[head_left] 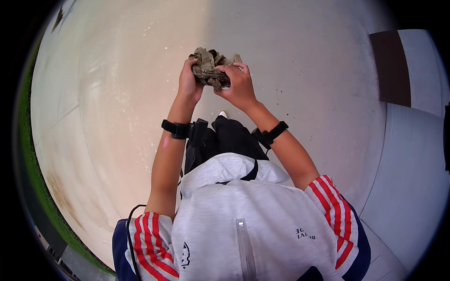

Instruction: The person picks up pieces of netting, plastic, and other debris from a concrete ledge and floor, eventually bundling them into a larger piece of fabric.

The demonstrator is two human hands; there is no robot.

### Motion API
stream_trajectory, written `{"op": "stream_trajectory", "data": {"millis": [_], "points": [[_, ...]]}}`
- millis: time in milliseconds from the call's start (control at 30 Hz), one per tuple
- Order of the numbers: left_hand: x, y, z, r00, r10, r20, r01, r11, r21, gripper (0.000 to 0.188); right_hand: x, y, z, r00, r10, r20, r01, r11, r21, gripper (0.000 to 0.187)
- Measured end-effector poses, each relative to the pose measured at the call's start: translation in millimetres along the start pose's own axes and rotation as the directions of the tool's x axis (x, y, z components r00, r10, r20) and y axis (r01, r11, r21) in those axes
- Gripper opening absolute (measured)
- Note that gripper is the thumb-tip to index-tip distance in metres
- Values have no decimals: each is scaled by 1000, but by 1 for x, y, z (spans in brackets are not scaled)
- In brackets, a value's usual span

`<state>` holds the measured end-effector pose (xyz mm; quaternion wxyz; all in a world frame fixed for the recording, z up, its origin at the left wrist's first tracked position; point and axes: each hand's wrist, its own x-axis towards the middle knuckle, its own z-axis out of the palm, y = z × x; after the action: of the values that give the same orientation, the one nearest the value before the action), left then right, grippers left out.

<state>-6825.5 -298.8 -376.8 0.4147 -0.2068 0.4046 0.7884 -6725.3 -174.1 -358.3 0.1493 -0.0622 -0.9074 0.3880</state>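
A crumpled grey-brown bundle [205, 65] is held up in front of me at arm's length. It is rough and folded, with ragged flaps, and could be dirty cloth or paper; its kind cannot be made out. My left hand [189, 82] grips its left side, thumb on top and the other fingers hidden underneath. From the right, my right hand [239, 85] closes on the other end, its fingers bent over the top. A paler piece [236, 58] sticks out beyond the right fingers.
Pale concrete ground [300, 84] spreads below, with dark specks to the right. A dark brown panel [391, 68] and grey ribbed surface [408, 164] border the right side. Green grass [51, 215] runs along the left edge. My shoe [224, 113] shows below the hands.
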Motion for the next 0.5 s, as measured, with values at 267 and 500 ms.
{"op": "stream_trajectory", "data": {"millis": [267, 500], "points": [[-75, 261, 297, 999, 28, -24, -28, 1000, -6, 38, 269, -176, -264, 1000, 6, -1, -6, 1000, 5, 50], [-154, 427, 705, 991, -95, -96, 85, 991, -105, 39, 497, -272, -643, 977, 115, 177, -127, 990, 55, 54]]}}
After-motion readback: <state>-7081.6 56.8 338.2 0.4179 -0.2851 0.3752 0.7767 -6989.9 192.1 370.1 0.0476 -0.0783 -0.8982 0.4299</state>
